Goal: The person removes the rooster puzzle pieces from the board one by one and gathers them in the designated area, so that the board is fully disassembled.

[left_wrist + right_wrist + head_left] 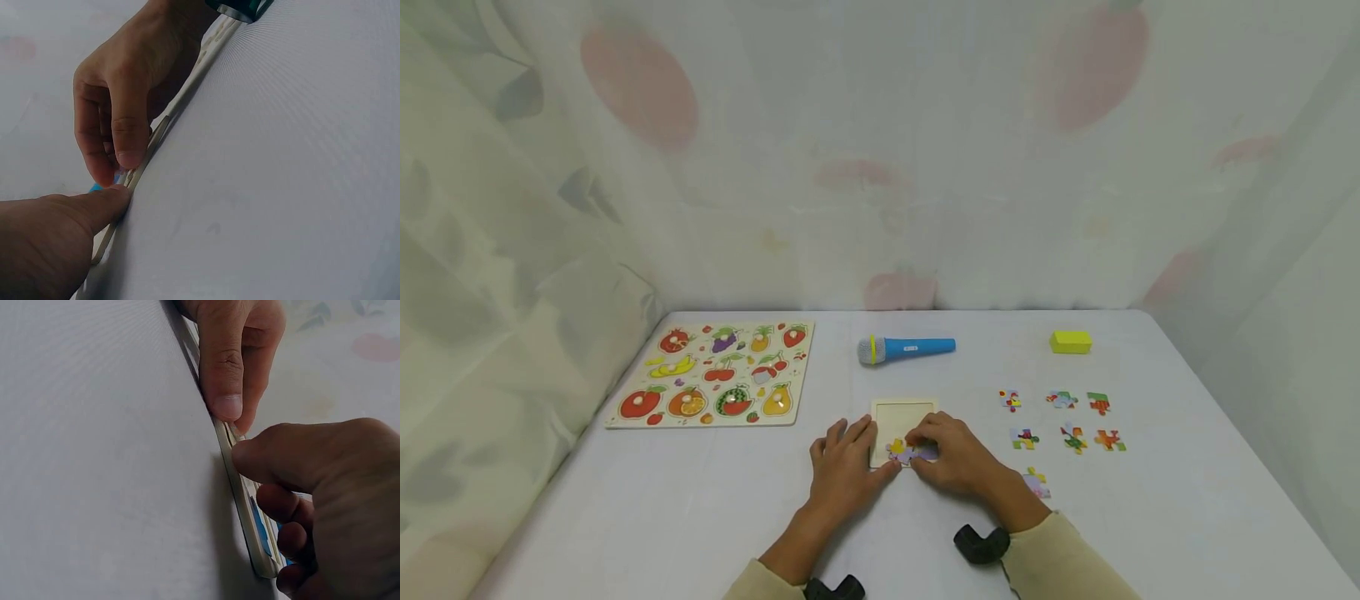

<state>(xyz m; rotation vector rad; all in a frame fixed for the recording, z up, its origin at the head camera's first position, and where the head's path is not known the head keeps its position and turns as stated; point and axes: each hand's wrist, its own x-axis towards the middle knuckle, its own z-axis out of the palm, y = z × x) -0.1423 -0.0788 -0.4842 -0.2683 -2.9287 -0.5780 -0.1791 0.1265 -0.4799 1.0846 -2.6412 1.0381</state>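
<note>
A small square wooden puzzle tray (904, 413) lies on the table, with yellow and purple jigsaw pieces (897, 449) along its near side. My left hand (844, 471) rests at the tray's near left corner, fingers spread and fairly straight along the left edge, thumb on the near edge. My right hand (958, 454) bends its index finger and thumb around a purple jigsaw piece (928, 452) at the tray's near right. The fingers partly cover that piece. In the left wrist view, the left thumb (109, 203) touches the tray rim, below the right hand.
Several loose jigsaw pieces (1072, 438) lie to the right; one (1036, 482) is close to the right wrist. Behind the tray are a blue toy microphone (917, 347) and a yellow block (1071, 342). A fruit puzzle board (711, 375) lies at the left.
</note>
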